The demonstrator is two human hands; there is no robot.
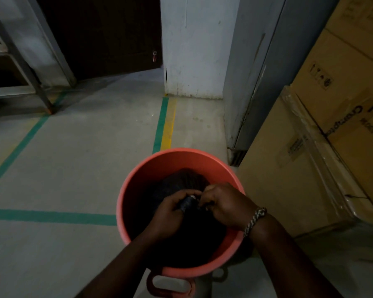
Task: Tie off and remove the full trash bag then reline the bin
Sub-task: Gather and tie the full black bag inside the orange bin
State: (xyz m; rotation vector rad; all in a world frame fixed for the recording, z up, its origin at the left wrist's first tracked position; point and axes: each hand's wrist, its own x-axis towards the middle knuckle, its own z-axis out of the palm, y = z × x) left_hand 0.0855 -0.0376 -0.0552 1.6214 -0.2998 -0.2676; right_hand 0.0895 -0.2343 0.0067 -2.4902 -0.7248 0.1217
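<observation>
A round salmon-red bin [151, 166] stands on the floor right below me, with a handle at its near side. Inside it sits a black trash bag [181, 179], dark and hard to make out. My left hand [170, 214] grips the gathered neck of the bag, a twisted dark bunch between my hands. My right hand [226, 205], with a braided bracelet on the wrist, pinches the same bunch from the right. Both hands meet over the middle of the bin.
Stacked cardboard boxes [332, 125] wrapped in plastic stand close on the right. A grey metal cabinet [256, 72] and a white pillar [194, 50] are behind the bin. A metal rack [19, 67] stands at the far left. Green and yellow tape lines mark the concrete floor [73, 158].
</observation>
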